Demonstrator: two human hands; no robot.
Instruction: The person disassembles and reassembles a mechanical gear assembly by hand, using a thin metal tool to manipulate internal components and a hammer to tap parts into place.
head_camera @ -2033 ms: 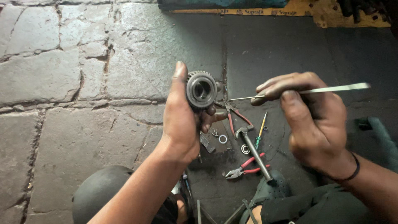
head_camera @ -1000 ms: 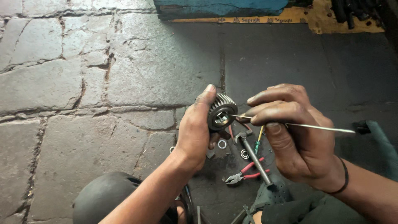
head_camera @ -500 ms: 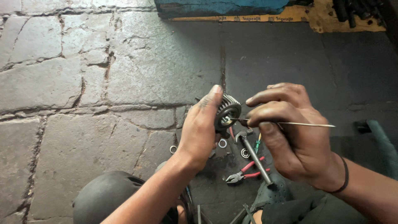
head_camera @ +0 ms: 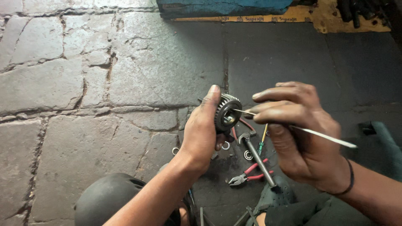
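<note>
One toothed gear [head_camera: 227, 114] gripped in the left hand [head_camera: 203, 133], one thin metal rod [head_camera: 318, 135] pinched in the right hand [head_camera: 299, 134]; below, one pair of red-handled pliers [head_camera: 247, 175] and three small rings [head_camera: 226, 145] lie on the stone floor [head_camera: 104, 83].

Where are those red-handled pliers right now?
The red-handled pliers lie on the dark floor in the head view, below the gear in the left hand, beside a metal tool's shaft.

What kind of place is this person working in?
Probably an informal repair workshop, with work done on the ground. The left hand holds a greasy toothed gear, red-handled pliers and loose washers lie below, and the stone floor is oil-stained.
</note>
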